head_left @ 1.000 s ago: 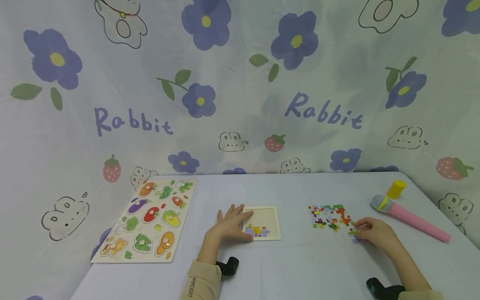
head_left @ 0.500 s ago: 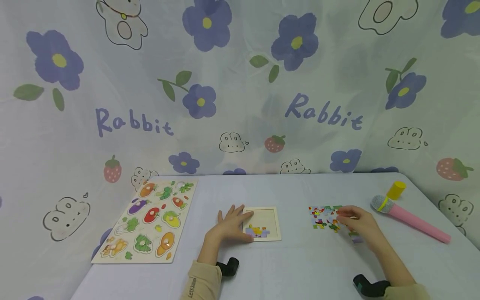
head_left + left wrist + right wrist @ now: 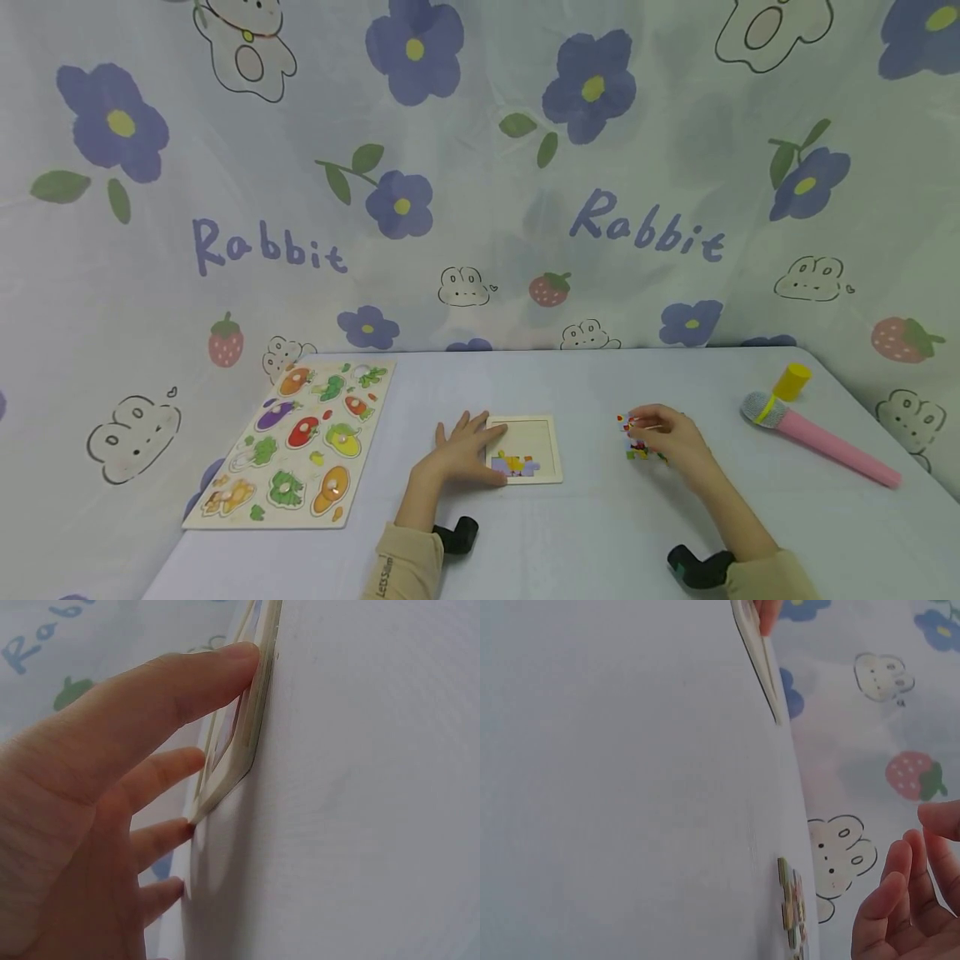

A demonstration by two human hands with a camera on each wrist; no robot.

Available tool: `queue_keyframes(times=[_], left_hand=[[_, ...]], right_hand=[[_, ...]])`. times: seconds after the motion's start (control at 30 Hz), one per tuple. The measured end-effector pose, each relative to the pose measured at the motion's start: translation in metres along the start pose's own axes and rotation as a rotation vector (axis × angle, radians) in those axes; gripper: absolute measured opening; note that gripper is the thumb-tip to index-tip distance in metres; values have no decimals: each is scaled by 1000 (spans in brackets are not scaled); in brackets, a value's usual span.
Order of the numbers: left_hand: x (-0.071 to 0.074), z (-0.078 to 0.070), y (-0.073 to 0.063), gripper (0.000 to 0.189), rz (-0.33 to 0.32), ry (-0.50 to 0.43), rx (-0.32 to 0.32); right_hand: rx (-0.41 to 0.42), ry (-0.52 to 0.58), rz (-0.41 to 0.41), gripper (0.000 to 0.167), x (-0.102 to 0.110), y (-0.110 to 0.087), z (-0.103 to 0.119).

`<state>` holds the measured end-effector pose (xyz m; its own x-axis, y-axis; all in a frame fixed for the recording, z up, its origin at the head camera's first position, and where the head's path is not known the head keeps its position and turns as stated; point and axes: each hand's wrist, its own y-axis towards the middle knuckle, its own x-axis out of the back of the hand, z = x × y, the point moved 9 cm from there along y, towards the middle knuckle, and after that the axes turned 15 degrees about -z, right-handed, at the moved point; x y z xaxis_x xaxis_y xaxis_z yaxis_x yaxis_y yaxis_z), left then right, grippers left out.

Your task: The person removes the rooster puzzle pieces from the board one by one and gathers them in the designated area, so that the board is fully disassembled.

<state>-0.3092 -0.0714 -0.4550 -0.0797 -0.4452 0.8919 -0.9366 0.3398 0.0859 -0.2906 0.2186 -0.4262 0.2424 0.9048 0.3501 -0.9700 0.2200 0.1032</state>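
My left hand (image 3: 463, 452) rests on the left side of a small wooden puzzle tray (image 3: 557, 454), its fingers spread. In the left wrist view the thumb (image 3: 238, 654) lies on the tray's edge and the other fingertips touch down along its side. A few joined yellow and purple jigsaw pieces (image 3: 517, 465) lie along the tray's bottom. My right hand (image 3: 675, 437) hovers over a colourful patch of jigsaw pieces (image 3: 636, 452), hiding most of it. In the right wrist view, its fingers (image 3: 891, 896) are loosely bent near the thumb, with no piece showing between them.
A vegetable peg-puzzle board (image 3: 300, 446) lies on the left of the white table (image 3: 570, 542). At the right are a pink toy microphone (image 3: 832, 442) and a yellow cylinder (image 3: 792, 382). A printed cloth (image 3: 480, 208) hangs behind the table.
My right hand has moved left from the right edge of the loose jigsaw pieces to over them, now covering most of the patch. The left hand and tray have stayed put.
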Motion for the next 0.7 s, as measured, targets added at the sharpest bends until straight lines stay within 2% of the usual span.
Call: queue_keyframes(times=[0.17, 0.47, 0.7], left_hand=[[0, 0, 0, 79, 0, -3, 0], [0, 1, 0, 79, -4, -6, -6], [-1, 1, 0, 76, 10, -25, 2]], right_hand=[[-20, 28, 28, 39, -16, 0, 2], [-47, 17, 28, 32, -40, 0, 3], [-31, 50, 49, 29, -56, -2, 7]])
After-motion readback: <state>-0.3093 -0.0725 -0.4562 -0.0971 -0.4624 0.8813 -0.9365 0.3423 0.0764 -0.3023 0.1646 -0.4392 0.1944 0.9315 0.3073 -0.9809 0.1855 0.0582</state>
